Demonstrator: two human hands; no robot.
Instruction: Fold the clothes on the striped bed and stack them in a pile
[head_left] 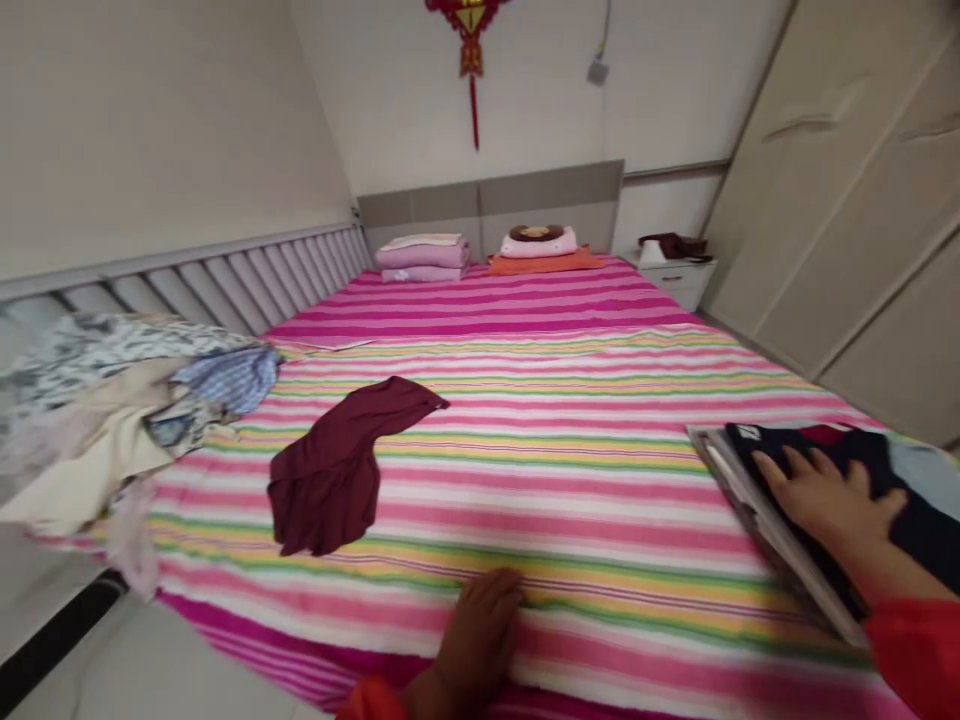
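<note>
My right hand (832,500) lies spread on a folded dark navy garment (780,450) on top of a pile of folded clothes (757,510) at the bed's right side. A light blue piece (922,470) shows at the pile's right. My left hand (480,630) rests on the striped sheet (570,500) near the front edge of the bed, with nothing visible in it and its fingers close together. Ahead and to the left of that hand, a maroon garment (337,470) lies loosely laid out by itself.
Loose clothes (142,400) are heaped along the left bed rail (217,260). Folded purple bedding (424,258) and a pink-and-orange stack (544,255) sit by the headboard (555,190). A nightstand (679,280) and a wardrobe (840,200) stand on the right.
</note>
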